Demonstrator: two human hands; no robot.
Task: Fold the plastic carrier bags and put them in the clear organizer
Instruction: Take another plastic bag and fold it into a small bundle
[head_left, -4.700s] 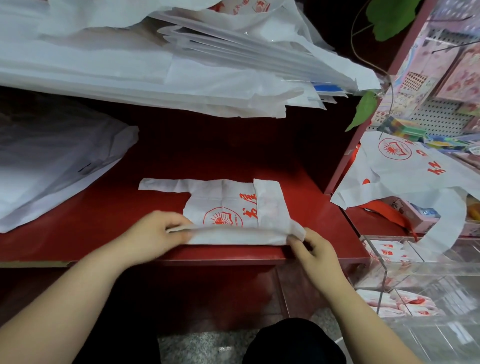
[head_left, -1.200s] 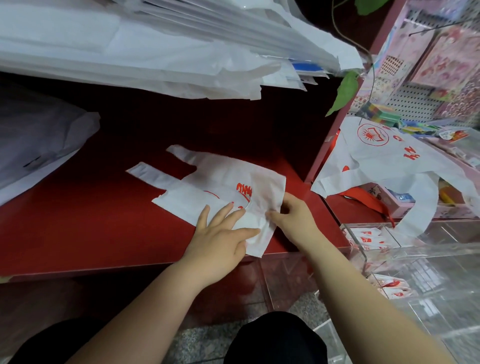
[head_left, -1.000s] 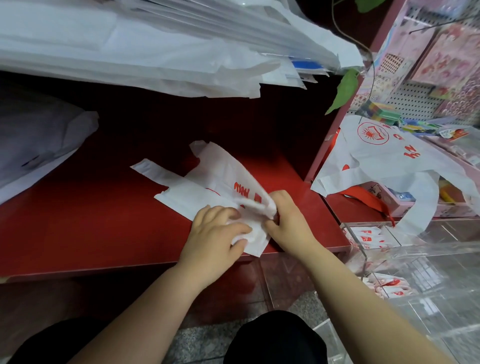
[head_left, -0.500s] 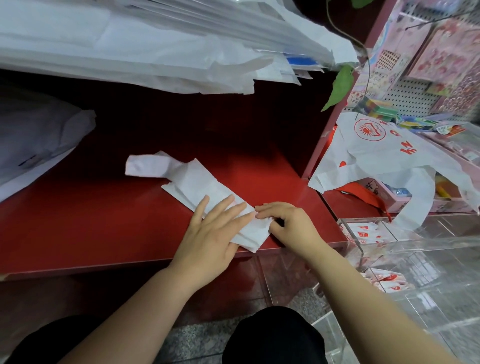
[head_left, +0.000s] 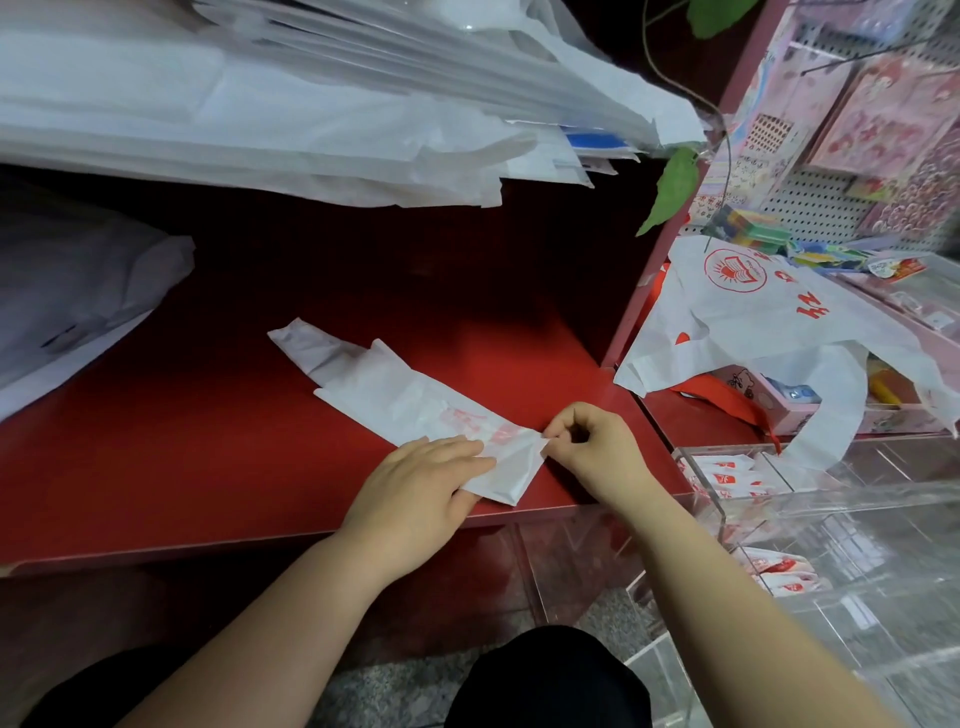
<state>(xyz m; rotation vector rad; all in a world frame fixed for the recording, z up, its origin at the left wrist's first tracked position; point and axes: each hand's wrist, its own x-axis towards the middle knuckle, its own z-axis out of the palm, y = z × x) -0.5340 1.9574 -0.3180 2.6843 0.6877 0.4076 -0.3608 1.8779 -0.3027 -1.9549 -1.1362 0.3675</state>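
Right of the red counter (head_left: 182, 467) stands the clear organizer (head_left: 857, 499), with folded bags (head_left: 722, 470) inside. Near the counter's front edge lies a white bag (head_left: 384, 389), folded into a long strip. The left hand (head_left: 415, 488) presses it flat, grip open; the right hand (head_left: 597, 447) has its grip pinching the bag's corner.

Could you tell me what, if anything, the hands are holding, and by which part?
The right hand pinches the folded bag at its near corner; the left hand only presses flat on it.
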